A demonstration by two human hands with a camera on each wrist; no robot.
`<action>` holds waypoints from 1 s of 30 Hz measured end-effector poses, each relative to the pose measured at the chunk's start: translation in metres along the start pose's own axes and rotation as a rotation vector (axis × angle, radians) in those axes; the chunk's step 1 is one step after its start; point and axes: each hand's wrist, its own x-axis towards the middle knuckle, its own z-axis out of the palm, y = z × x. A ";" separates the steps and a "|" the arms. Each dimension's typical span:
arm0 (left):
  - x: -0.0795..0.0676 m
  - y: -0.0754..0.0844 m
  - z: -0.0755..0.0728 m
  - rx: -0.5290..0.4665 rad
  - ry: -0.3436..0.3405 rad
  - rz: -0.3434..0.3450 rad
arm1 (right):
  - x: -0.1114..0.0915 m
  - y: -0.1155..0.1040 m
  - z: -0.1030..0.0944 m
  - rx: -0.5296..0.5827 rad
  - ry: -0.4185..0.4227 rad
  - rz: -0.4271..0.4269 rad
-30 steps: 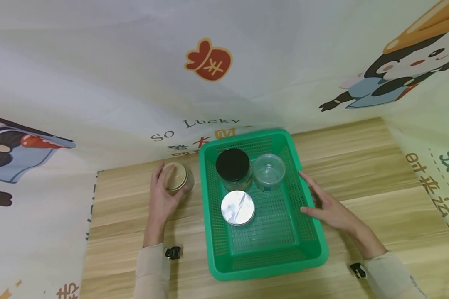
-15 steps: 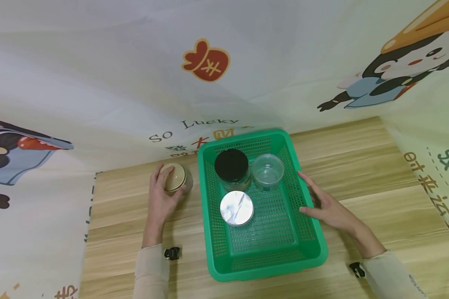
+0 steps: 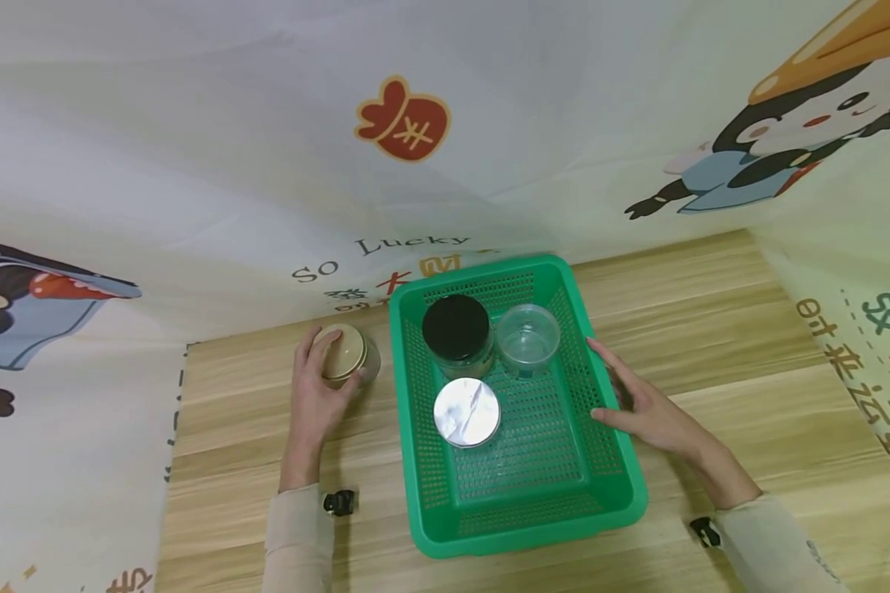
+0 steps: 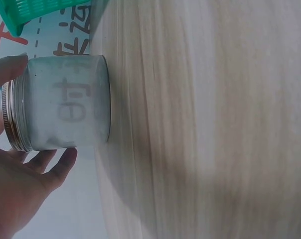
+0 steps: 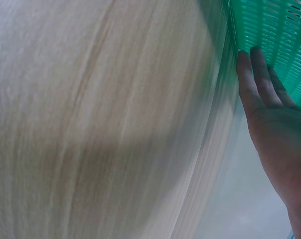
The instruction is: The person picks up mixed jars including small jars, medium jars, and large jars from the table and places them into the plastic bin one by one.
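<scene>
A clear jar with a gold-coloured screw lid (image 3: 346, 350) stands on the wooden table, left of a green plastic basket (image 3: 526, 539). My left hand (image 3: 317, 403) holds this jar (image 4: 66, 102), thumb on one side near the lid and fingers on the other. At the basket's right side, my right hand (image 3: 656, 416) holds the rim, with the thumb and index finger over it. Other fingers (image 5: 262, 82) lie straight along the outer wall. Inside the basket are a black-lidded jar (image 3: 456, 328), a clear open-looking tub (image 3: 528, 336) and a silver-topped round container (image 3: 467, 412).
The wooden table (image 3: 682, 313) runs back to a printed cloth wall (image 3: 252, 206). More cloth (image 3: 853, 329) borders the table on the right. A small black clip-like piece (image 3: 339, 502) sits by the left cuff, another (image 3: 704, 532) by the right.
The whole scene drifts slightly left in the head view. Both hands keep their places on the jar and the basket.
</scene>
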 end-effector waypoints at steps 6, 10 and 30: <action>-0.002 -0.001 -0.003 0.009 0.008 -0.010 | 0.001 0.001 0.002 0.001 0.003 -0.003; -0.004 -0.002 -0.006 0.022 0.011 -0.009 | 0.000 0.002 0.002 -0.009 0.002 0.005; -0.010 -0.001 -0.005 -0.069 0.144 0.119 | 0.000 0.001 0.001 0.018 -0.002 0.016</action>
